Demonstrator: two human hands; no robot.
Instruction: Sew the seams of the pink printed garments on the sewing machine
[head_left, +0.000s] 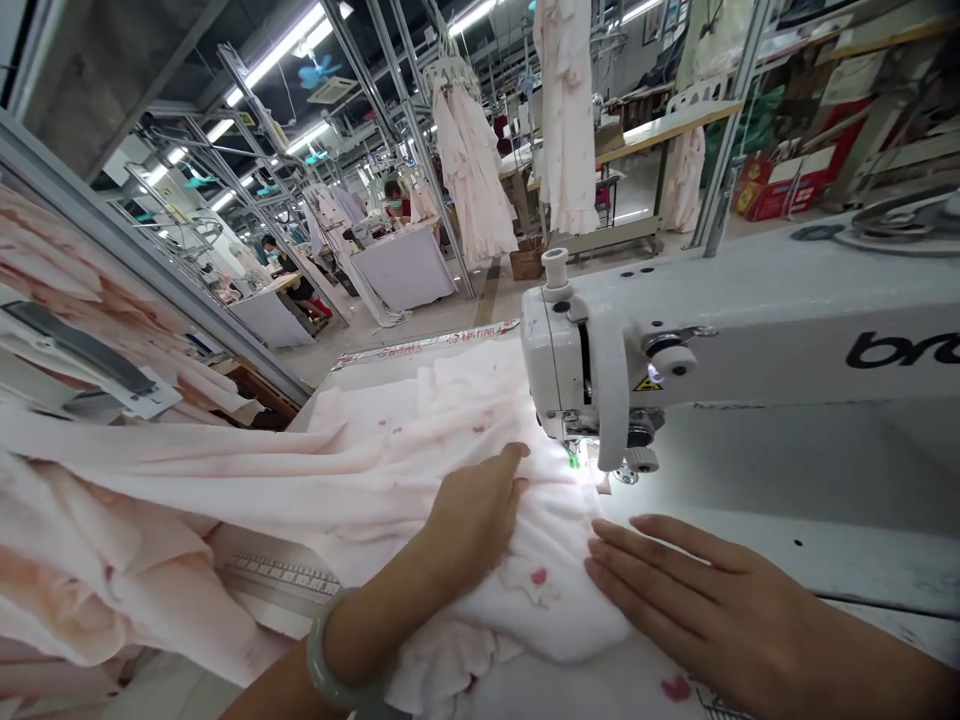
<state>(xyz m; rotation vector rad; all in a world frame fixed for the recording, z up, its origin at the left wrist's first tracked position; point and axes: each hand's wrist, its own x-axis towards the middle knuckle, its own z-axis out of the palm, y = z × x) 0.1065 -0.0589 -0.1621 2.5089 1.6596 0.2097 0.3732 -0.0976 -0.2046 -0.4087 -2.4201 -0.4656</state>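
While my left hand [480, 515] lies flat, fingers spread, on the pink fleece fabric [420, 470] beside the sewing machine [720, 330], my right hand [697, 590] rests open at its edge (gripping nothing) on the desk [840, 560].

The sewing machine head [592, 370] stands just beyond the left hand [476, 515], blocking the way forward at the needle. Piled pink fabric [300, 480] crowds the left side. Bare machine bed [825, 560] lies open beyond the right hand [690, 590], under the machine's arm.
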